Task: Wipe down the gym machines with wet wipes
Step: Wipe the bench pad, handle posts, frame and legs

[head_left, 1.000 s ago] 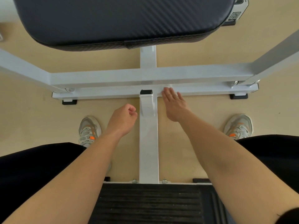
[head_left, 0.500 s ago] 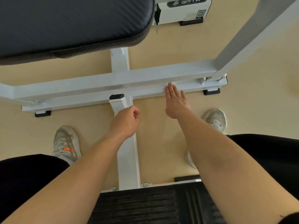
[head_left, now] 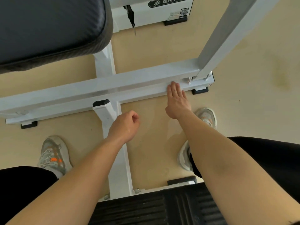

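A white steel machine frame lies on the floor below me. My right hand (head_left: 177, 101) is flat, fingers straight and together, fingertips pressing on the lower crossbar (head_left: 142, 93) near its right end. No wipe shows around or under that hand. My left hand (head_left: 125, 125) is curled into a fist with nothing visible in it, hovering just right of the central beam (head_left: 118, 159). A second, higher crossbar (head_left: 129, 80) runs just beyond my right fingertips.
A black padded cushion (head_left: 48, 26) overhangs the top left. A slanted white post (head_left: 227, 33) rises from the frame's right end. A ribbed black footplate (head_left: 154, 208) sits at the bottom. My shoes (head_left: 53, 155) stand either side of the beam on the beige floor.
My right hand has slid rightwards along the lower crossbar towards its end. My left fist has crossed from the left of the central beam to its right. The view has swung right.
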The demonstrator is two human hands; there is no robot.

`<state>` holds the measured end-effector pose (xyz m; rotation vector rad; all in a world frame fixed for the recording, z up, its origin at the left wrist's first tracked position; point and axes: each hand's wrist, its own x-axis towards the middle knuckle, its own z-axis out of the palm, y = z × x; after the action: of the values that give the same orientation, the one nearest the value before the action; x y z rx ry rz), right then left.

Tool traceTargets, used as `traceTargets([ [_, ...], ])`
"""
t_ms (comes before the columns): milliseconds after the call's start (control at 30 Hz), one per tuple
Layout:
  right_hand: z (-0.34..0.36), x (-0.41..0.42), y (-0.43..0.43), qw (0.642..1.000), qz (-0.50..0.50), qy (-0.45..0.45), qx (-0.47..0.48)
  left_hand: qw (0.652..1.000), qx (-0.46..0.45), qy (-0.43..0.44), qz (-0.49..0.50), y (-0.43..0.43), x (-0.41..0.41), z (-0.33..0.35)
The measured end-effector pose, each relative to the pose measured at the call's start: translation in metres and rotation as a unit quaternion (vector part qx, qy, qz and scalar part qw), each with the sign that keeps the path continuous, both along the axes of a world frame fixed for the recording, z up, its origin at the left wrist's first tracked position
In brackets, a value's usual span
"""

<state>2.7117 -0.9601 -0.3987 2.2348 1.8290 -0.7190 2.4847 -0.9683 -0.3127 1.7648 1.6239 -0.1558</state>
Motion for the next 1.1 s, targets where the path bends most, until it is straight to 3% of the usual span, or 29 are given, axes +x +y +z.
traceTargets([
  [167,-0.003,-0.011,-0.003,0.997,0.069,-0.004,0.027,1.0,0.01,0.008,0.012,0.003,-0.003,-0.001],
  [367,-0.013,0.026,-0.027,0.998,-0.016,-0.05,0.041,1.0,0.013,-0.004,0.008,0.006,0.03,-0.006],
  [900,-0.012,0.077,-0.027,0.976,-0.21,0.012,0.051,1.0,0.021,0.002,-0.02,0.007,0.049,-0.014],
  [1100,-0.013,0.058,-0.024,0.992,-0.1,0.022,0.074,1.0,0.02,0.005,-0.021,0.008,0.049,-0.011],
])
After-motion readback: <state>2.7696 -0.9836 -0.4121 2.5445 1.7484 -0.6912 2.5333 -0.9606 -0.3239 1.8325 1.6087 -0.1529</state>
